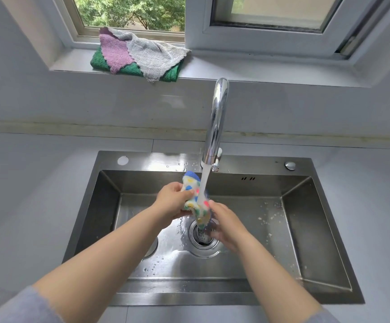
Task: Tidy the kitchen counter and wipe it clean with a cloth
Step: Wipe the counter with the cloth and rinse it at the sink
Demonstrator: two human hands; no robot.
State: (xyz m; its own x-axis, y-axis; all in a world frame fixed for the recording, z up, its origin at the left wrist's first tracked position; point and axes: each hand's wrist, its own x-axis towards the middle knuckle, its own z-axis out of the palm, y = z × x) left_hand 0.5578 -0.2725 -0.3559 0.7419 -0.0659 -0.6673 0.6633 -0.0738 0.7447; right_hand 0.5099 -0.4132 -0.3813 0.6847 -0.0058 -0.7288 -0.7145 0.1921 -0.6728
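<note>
A white cloth with coloured dots (pixel 195 194) hangs over the steel sink (pixel 110 187), under water running from the chrome tap (pixel 216 122). My left hand (pixel 171 200) grips the cloth's upper left part. My right hand (pixel 226 226) holds its lower end just above the drain (pixel 203 237). The pale grey counter (pixel 33 194) surrounds the sink on all sides.
Three folded cloths, green, pink and grey (pixel 138 54), lie on the window sill behind the tap. Crumbs and droplets speckle the sink floor at the right (pixel 269 217). A round button (pixel 290 165) and a capped hole (pixel 122 160) sit on the sink's back ledge.
</note>
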